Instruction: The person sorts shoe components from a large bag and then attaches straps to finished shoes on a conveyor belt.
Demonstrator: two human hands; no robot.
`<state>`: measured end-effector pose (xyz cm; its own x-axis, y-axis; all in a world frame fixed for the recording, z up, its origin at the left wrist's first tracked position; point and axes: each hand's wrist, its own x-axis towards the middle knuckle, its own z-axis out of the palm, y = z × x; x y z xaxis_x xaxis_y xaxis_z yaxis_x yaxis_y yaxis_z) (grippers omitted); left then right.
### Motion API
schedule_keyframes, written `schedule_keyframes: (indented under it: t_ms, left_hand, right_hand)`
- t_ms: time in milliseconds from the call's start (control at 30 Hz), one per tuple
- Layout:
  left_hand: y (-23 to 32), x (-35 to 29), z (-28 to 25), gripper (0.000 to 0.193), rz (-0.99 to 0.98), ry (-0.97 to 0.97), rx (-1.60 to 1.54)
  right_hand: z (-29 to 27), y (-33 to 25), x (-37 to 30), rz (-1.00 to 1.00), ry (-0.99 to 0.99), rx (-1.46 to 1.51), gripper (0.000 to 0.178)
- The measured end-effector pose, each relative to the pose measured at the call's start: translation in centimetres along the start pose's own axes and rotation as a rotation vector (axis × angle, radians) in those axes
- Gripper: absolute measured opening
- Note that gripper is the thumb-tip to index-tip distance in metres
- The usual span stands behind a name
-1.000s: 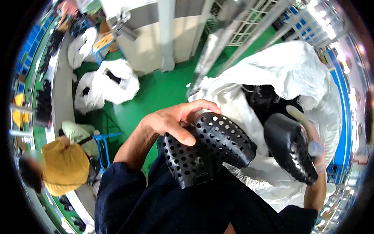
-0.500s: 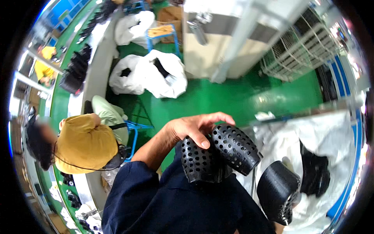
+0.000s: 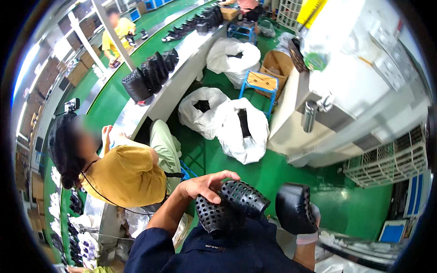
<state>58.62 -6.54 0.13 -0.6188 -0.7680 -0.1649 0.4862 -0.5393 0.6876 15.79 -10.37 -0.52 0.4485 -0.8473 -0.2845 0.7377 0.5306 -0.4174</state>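
My left hand (image 3: 205, 186) is closed on black perforated shoe uppers, held in front of my chest. One upper (image 3: 211, 214) hangs under the thumb; the other upper (image 3: 246, 199) sticks out to the right. My right hand (image 3: 315, 213), in a pale glove, grips another black upper (image 3: 292, 207) at its right edge, apart from those in my left. Holes run along that upper's right side, while its front is smooth. Most of my right fingers are hidden behind it, and I cannot tell whether several are stacked there.
A co-worker in a yellow shirt (image 3: 123, 179) sits close on my left by a conveyor bench (image 3: 180, 79) carrying black uppers (image 3: 152, 73). White sacks (image 3: 246, 148) stand ahead on the green floor, near a blue-legged stool (image 3: 259, 82). A cabinet (image 3: 289, 113) and a white wire cage (image 3: 391, 157) are to the right.
My view has swung left, bringing more of the conveyor into sight. My right hand has lifted its upper away from the white sack on the right. My left hand keeps its hold.
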Motion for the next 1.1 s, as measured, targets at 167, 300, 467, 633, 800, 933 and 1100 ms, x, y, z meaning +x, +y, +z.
schedule_keyframes:
  t_ms: [167,300,467,633,800,933,1100]
  left_hand:
    - [3.4,-0.5,-1.6,0.092,0.129,0.124,0.002]
    - [4.1,-1.1,-3.9,0.092,0.228,0.271,-0.019]
    - [7.0,-1.4,-7.7,0.092,0.322,0.409,-0.109]
    - [13.9,0.0,-16.3,0.095,0.368,0.408,-0.098]
    - [23.0,1.2,-24.9,0.098,0.352,0.303,0.028]
    - [26.7,1.7,-29.4,0.097,0.284,0.272,0.121]
    - [30.9,2.4,-33.3,0.098,0.287,0.249,0.133]
  right_hand:
    - [8.7,0.2,14.5,0.350,-0.204,-0.121,0.076]
    - [13.1,0.6,24.1,0.606,-0.389,-0.207,0.075]
    - [17.4,3.6,34.2,0.814,-0.419,-0.360,0.077]
    - [22.5,5.9,44.8,0.836,-0.468,-0.354,0.071]
    - [25.6,7.2,53.4,0.811,-0.387,-0.284,0.066]
    - [27.9,8.6,57.2,0.791,-0.394,-0.312,0.066]
    - [29.4,10.2,62.7,0.769,-0.397,-0.358,0.070]
